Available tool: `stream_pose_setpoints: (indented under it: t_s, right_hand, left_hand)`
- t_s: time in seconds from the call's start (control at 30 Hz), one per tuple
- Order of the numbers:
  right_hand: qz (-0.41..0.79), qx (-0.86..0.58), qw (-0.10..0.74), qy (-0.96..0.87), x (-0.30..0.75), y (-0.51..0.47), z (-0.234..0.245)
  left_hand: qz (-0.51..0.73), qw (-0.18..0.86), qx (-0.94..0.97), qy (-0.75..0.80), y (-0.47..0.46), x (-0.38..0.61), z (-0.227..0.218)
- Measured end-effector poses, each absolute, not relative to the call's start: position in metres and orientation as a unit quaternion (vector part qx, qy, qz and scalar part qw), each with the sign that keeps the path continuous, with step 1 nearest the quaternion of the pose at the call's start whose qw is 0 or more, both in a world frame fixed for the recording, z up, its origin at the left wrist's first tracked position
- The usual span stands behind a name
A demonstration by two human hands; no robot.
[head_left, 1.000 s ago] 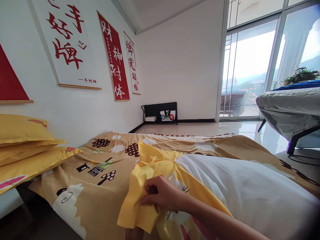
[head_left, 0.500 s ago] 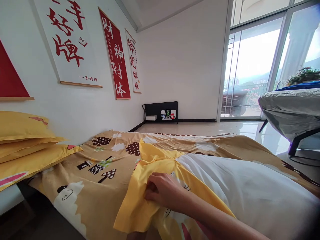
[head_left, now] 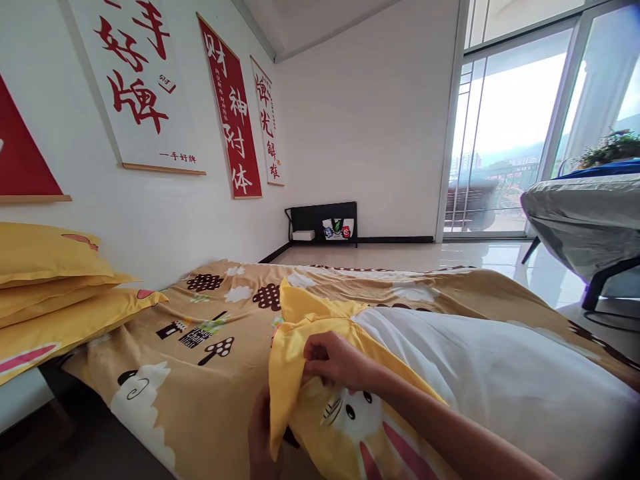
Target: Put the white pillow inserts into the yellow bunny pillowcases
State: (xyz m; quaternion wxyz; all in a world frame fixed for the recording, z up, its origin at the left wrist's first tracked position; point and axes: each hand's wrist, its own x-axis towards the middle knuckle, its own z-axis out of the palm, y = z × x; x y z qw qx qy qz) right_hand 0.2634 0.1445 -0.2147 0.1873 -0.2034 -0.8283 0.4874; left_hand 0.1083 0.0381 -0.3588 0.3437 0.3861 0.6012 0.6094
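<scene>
A white pillow [head_left: 495,380] lies across the bed, partly inside a yellow pillowcase [head_left: 345,420] printed with a rabbit face. My right hand [head_left: 333,360] is closed, pinching the open edge of the pillowcase. My left hand [head_left: 260,437] shows only in part at the bottom, under the hanging flap of the yellow fabric, and seems to grip its lower edge. Both hands are at the open end of the case, near the pillow's left end.
The bed carries a tan patterned sheet [head_left: 200,340]. Yellow pillows [head_left: 45,293] are stacked at the left by the wall. Red-and-white banners [head_left: 230,107] hang above. A covered table [head_left: 585,220] stands at the right by the glass doors; a black shelf [head_left: 323,223] sits in the corner.
My right hand has pulled the pillowcase edge up and to the right, uncovering the rabbit face. My left hand has come further into view below the flap.
</scene>
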Motion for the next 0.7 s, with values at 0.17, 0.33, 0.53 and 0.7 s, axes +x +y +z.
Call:
stream_pose_setpoints:
  t_s: [0.17,0.33,0.53,0.7]
  right_hand:
    - [0.473,-0.194,0.215,-0.832,0.256,0.146,-0.224]
    - [0.47,-0.194,0.214,-0.834,0.254,0.142,-0.227]
    - [0.393,-0.172,0.213,-0.878,0.247,0.125,-0.23]
    - [0.306,-0.103,0.201,-0.925,0.26,0.114,-0.231]
  left_hand:
    - [0.708,0.202,0.361,0.572,0.033,0.116,-0.348]
    - [0.739,0.206,0.325,0.553,0.011,0.113,-0.321]
    - [0.628,0.359,0.335,0.604,0.016,0.108,-0.293]
    - [0.625,0.485,0.313,0.525,0.026,0.102,-0.28]
